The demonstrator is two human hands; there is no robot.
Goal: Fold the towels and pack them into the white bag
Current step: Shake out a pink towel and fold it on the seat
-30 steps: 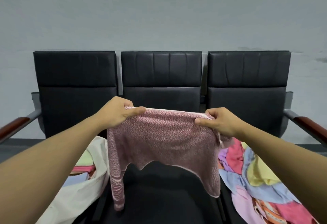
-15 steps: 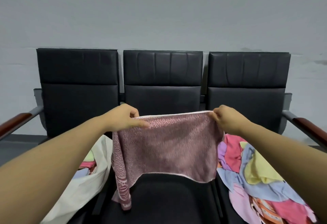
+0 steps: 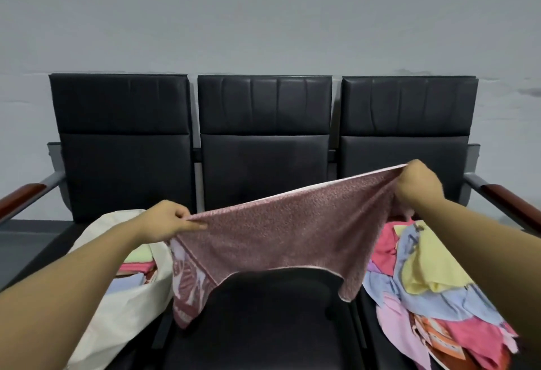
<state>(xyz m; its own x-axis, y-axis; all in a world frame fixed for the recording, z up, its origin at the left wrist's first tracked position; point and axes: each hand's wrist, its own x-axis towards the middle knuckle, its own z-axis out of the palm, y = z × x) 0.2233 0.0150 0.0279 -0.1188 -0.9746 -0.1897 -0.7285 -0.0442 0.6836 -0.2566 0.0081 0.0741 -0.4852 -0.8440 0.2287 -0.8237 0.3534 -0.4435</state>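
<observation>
We count three black seats in a row: one on the left (image 3: 120,147), one in the middle (image 3: 265,141), one on the right (image 3: 408,135). There are two wooden armrests, left (image 3: 20,201) and right (image 3: 510,200). We see two hands, left (image 3: 167,224) and right (image 3: 417,184), one pink patterned towel (image 3: 281,235), one white bag (image 3: 117,311), and one heap of loose towels (image 3: 433,287), too tangled to count.
</observation>
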